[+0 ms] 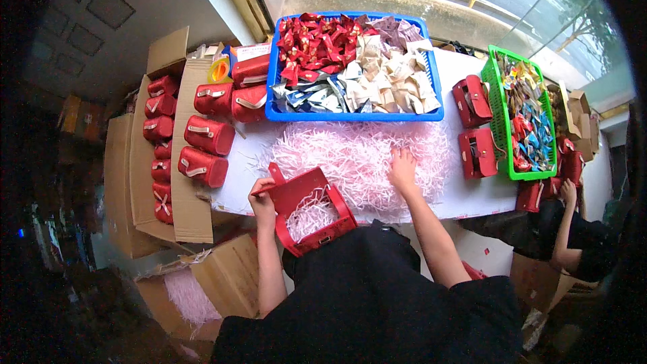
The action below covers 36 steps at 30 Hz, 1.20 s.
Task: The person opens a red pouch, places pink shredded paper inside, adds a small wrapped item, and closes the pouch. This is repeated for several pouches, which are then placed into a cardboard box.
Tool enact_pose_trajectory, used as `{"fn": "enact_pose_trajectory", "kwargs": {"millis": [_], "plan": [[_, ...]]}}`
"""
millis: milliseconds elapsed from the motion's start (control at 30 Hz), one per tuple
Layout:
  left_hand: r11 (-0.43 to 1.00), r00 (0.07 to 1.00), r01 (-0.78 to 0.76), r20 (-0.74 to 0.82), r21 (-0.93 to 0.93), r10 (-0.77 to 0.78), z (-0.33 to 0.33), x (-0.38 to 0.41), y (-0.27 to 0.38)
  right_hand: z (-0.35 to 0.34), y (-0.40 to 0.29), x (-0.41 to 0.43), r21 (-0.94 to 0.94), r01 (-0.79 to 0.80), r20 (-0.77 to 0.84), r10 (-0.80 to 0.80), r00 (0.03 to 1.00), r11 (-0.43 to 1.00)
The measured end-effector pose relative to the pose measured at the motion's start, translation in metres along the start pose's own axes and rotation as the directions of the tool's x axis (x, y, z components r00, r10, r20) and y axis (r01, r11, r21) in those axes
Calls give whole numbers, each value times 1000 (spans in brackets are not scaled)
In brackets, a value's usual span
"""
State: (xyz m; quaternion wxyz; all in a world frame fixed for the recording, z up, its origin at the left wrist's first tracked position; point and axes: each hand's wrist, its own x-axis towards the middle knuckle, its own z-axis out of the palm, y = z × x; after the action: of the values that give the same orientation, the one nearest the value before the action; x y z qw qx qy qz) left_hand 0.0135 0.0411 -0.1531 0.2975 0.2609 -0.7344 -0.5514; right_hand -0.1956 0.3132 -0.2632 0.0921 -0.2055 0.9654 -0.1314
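My left hand (263,201) grips the lid edge of an open red gift box (344,207), tilted at the near edge of the table against my body. Pink shredded paper (312,215) lies inside the box. My right hand (403,164) reaches into a wide heap of pink shredded paper (349,162) on the white table; its fingertips are partly sunk in the shreds, and whether they hold any is hidden. Behind the heap, a blue plastic basket (354,116) holds red, cream, mauve and dark-blue-and-silver small packets.
Closed red boxes (205,167) stand at the left beside a cardboard carton (192,212) of more boxes. Two red boxes (477,153) stand right, near a green basket (510,156) of packets. A co-worker's hand (568,192) touches red boxes at far right. Another carton (232,273) holds pink shreds.
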Motion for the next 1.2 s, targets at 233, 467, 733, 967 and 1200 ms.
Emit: {"fn": "enact_pose_trajectory", "kwargs": {"millis": [233,467,733,967,1200], "plan": [[999,999,-49,1,23,49,1,5,16,-142,-63,52,11,60,262,-61,963,998],[999,1000,23,-17,-44,-24,-6,-12,32,-91,-154,205,-77,610,-296,-603,741,788],[990,959,139,-251,2,-134,-38,-30,11,-40,-160,262,-259,439,-323,-505,800,860],[994,993,68,-86,-89,-76,-35,-6,-18,-66,-116,275,653,437,-406,-201,891,618],[989,991,127,44,-80,-123,-17,12,20,-88,-98,305,509,108,-458,162,874,854]]}}
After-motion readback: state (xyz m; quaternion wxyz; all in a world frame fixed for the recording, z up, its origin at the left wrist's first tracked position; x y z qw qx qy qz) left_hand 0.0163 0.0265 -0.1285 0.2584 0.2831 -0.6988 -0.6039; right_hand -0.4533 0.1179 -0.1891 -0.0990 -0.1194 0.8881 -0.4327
